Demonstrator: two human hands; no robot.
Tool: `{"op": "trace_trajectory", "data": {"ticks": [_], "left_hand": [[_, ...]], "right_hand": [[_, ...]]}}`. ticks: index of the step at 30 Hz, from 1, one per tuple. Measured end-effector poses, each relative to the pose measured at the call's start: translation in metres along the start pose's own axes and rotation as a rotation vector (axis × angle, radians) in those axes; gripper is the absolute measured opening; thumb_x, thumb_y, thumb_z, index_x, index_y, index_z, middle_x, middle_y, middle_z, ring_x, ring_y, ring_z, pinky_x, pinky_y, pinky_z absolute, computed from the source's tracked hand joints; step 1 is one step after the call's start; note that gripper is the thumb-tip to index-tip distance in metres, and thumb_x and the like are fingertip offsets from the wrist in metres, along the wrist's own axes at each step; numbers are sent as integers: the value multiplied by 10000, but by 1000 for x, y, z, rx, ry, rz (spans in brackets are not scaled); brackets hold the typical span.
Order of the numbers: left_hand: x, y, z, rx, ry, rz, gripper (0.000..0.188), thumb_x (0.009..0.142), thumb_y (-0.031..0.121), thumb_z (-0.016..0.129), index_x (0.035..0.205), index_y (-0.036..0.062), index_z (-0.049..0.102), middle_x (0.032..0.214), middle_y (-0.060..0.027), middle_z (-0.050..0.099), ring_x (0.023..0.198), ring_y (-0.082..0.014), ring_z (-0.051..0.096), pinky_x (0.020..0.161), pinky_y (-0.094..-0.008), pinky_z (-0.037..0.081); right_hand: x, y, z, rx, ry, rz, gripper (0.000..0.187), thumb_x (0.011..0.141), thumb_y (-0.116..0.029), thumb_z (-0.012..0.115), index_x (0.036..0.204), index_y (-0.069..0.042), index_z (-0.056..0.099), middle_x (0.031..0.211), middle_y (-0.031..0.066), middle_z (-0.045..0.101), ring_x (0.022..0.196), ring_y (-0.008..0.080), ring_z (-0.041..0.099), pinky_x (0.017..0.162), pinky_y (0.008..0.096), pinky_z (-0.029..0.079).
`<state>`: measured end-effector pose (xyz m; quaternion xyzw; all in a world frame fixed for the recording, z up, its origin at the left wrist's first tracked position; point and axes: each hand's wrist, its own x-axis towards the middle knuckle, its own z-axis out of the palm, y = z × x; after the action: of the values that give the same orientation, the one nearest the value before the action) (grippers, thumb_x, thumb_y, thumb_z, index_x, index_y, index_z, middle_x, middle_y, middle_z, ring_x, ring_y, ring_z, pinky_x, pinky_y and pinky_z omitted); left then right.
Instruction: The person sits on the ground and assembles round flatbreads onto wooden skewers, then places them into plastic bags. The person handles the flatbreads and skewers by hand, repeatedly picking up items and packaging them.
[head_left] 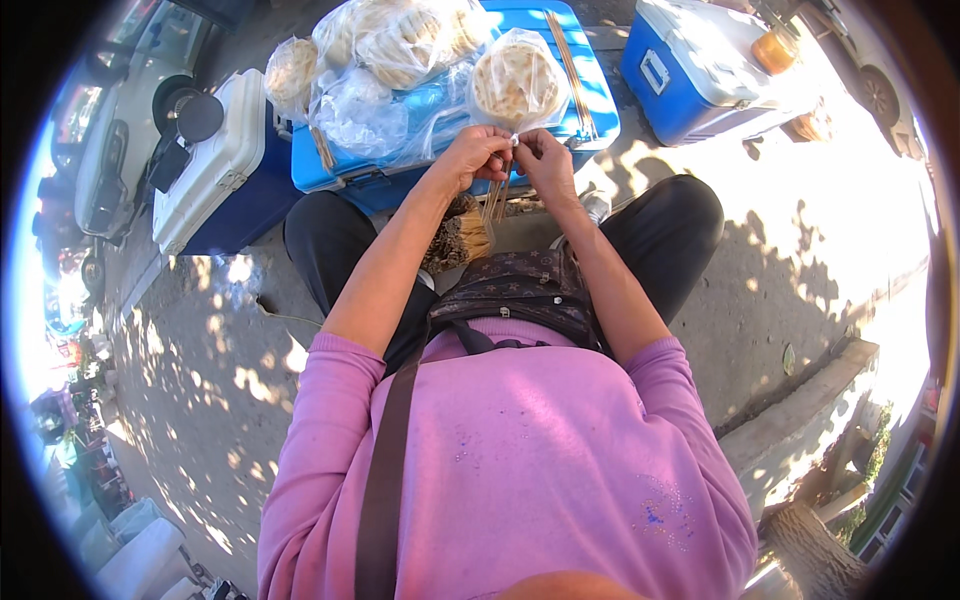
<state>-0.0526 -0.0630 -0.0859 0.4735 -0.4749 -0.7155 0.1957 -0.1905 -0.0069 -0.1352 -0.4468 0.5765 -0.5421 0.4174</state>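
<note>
One clear bag was pinched at its neck by left hand and right hand; tearing was judged possible if plastic got overpulled or snagged by the sticks.

- dk patterned bag w/ zip
- pink sweater behind bag, w/ blue beads
- wide brn strap L of bag
- blk trousers either side of bag
- lt shoe beyond bag
</note>
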Motion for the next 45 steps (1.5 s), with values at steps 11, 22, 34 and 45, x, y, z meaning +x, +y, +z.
{"op": "trace_trajectory", "data": {"ticks": [11,22,34,45], "left_hand": [[5,-12,5,91,76,175,132,881,176,596,929,53,600,683,27,545,503,-36,478,488,-211,463],[-6,-37,4,89,344,437,188,899,199,579,974,27,562,775,-20,597,615,-84,553,550,-224,460],[-18,-86,10,-155,41,132,323,936,314,538,1120,50,504,793,-35,585,639,-104,573,571,-243,474],[-89,-77,-5,-238,41,322,237,990,272,426,1009,55,519,611,32,409,461,-37,332,395,-205,256]], "right_hand": [[-2,-11,-8,-255,-18,65,286,827,-278,629,845,7,638,686,101,668,525,163,623,538,305,492],[-4,-19,-19,-186,-134,157,272,816,-262,627,841,9,628,699,87,658,544,143,616,538,285,488],[-43,-35,-35,-340,-336,213,282,797,-264,639,878,5,616,695,87,632,576,160,609,555,296,474],[-50,17,-52,-512,-313,146,192,874,-159,598,909,30,604,672,90,630,509,134,597,456,268,481]]}}
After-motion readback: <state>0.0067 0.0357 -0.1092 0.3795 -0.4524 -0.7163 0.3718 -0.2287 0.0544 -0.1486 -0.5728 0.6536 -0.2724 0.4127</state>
